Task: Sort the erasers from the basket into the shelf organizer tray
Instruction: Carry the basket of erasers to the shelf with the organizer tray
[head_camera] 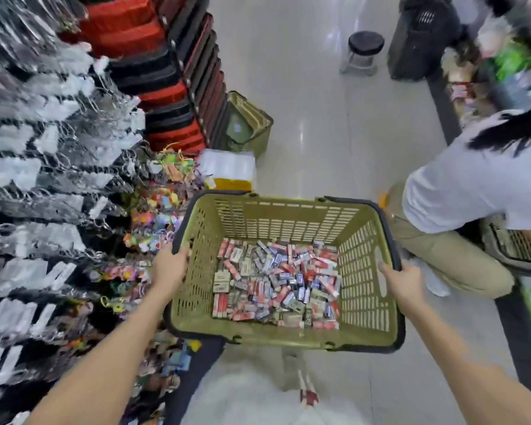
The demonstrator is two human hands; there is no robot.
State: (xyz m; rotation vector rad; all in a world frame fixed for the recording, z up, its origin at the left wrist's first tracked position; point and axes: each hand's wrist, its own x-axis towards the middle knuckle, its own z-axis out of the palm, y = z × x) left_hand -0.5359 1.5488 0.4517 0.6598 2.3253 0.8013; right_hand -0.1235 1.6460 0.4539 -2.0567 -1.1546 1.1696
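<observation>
The erasers (276,283) lie in a loose heap on the bottom of the green basket (282,222), between the two hands. The left hand (169,265) grips the left rim of the basket, with its fingers curled over the edge. The right hand (400,280) grips the right rim in the same way. To the left of the left hand hang racks of keychains (43,148). Beyond the right hand, a person in a white shirt (460,191) crouches on the floor. Far ahead of both hands stand a second green basket (249,124) and a black stool (365,50).
</observation>
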